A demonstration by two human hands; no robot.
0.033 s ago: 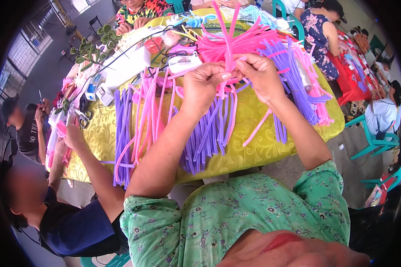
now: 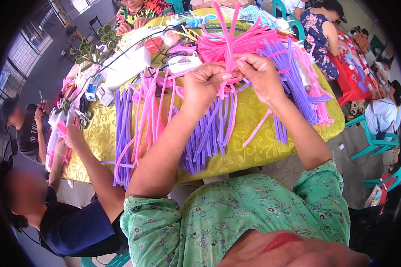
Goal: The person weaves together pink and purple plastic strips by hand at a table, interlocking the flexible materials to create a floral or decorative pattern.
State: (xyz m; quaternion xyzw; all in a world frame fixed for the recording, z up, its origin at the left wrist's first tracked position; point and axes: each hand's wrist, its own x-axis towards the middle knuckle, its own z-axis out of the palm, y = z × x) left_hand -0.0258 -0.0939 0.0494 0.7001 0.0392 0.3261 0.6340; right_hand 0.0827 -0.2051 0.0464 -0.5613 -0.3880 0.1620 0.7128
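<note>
Over the middle of the table, my left hand [image 2: 202,85] and my right hand [image 2: 260,76] meet with fingertips closed on pink pipe cleaners [image 2: 229,42]. Two long ends rise from the pinch and spread into a V; shorter pink ends poke out below. My fingers hide the point where the stems cross. A heap of hot-pink pipe cleaners [image 2: 254,40] lies just beyond my hands. To the right of my right hand are purple pipe cleaners [image 2: 298,84], and more purple stems [image 2: 205,138] lie below my left hand.
Light-pink stems [image 2: 149,111] and a purple bundle [image 2: 122,129] lie left on the yellow tablecloth [image 2: 254,153]. A white tape dispenser [image 2: 182,63], a white block [image 2: 128,66], scissors [image 2: 83,116] and black cords stand farther back. A co-worker [image 2: 75,222] sits close at my left.
</note>
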